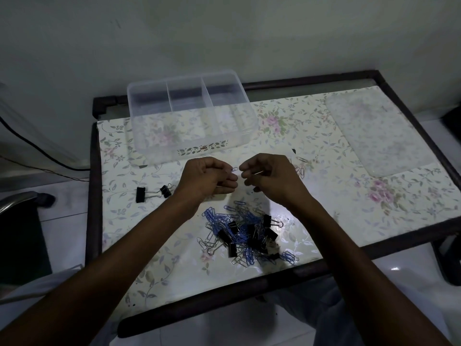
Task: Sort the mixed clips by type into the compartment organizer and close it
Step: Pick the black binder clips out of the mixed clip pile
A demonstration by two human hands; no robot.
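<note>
Dim room, pale wall behind a dark-framed table (424,136) w/ a floral cover. Clear compartment organizer (192,116) sits at the far edge, left of centre, open on top, 3 sections visible along its back, nothing visible inside. Its translucent lid (376,131) lies flat at the far right of the table, well apart from the box. Near front-centre is the mixed pile (245,236): blue and silver paper clips tangled w/ several black binder clips. Two more black binder clips (153,193) lie apart at the left, just beside the left wrist. A few loose paper clips (300,168) sit just right of the right hand. Both hands are raised above the table between pile and organizer, knuckles up, fingertips nearly meeting. Left hand (209,177) has fingers curled, pinching a small blue paper clip (234,169) at its tips. Right hand (268,174) also curled, w/ a thin silver clip (258,173) showing between its fingers, so it grips that one. Whether the 2 clips are linked together can't be told. A black cable (37,148) runs across the floor at left.
</note>
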